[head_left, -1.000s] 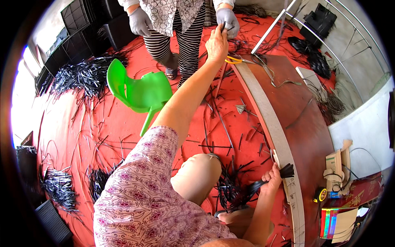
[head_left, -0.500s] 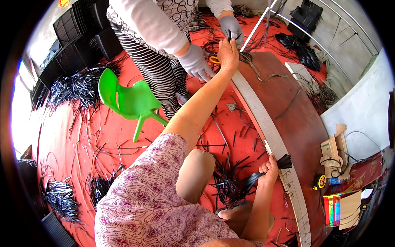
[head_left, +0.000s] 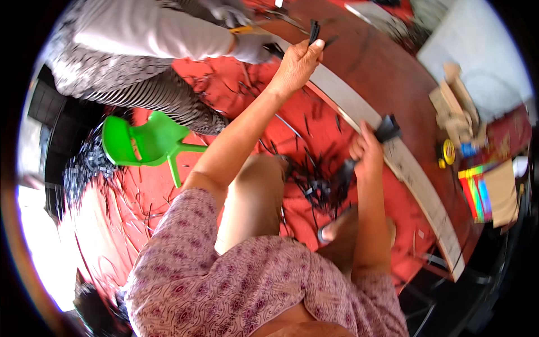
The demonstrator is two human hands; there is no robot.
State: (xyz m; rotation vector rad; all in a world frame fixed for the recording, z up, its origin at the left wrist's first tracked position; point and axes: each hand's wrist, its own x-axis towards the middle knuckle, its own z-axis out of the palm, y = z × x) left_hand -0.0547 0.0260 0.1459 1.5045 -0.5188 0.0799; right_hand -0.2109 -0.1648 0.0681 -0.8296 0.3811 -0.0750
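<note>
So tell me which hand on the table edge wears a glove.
The co-worker's hand, grey-gloved, at the far end; the person's left hand and right hand are bare.

Floor: red covering (head_left: 140, 191), strewn with black strips.
Seat: bright green plastic chair (head_left: 147, 141), tipped on the floor.
Table: brown curved top (head_left: 393, 73) with a pale edge band (head_left: 359, 109).
Left side: dark crates (head_left: 48, 106); strong daylight glare low on the left.

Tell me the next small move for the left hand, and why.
Probably lower the left hand so the black strip pinched in its fingers lands flat on the grey table edge. The strip sticks up above the edge, while the right hand already holds another black piece there.
</note>
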